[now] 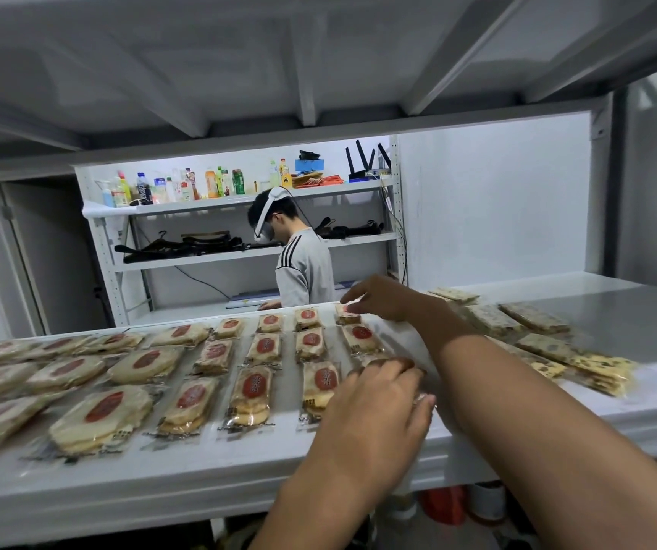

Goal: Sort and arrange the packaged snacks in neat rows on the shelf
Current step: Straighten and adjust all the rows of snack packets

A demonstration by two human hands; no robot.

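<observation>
The shelf (199,482) is white painted metal, smooth and flat, with a rolled front lip; on it lie the cracker packets (257,394), round pale biscuits stacked inside glossy clear film, each with a red oval label; they sit in three rows running from the left edge to about the middle. To the right of them, well apart, the speckled bars (533,317) lie loosely overlapping, flat pale rectangles flecked dark, also in clear wrap.

The right hand (378,299) reaches to the back row with its forearm stretched diagonally over the shelf; the wrist is bent down, and its curled fingertips pinch the far packet (349,318) at the row's right end. The left hand (374,410) lies palm down at the right end of the front row, thumb out to the right, fingers bent over the near packet (372,359); that packet is mostly hidden, so whether the hand grips it or only presses it I cannot tell.

Beyond the shelf a person in a grey top (305,267) stands by a rack holding plastic bottles (184,186).
</observation>
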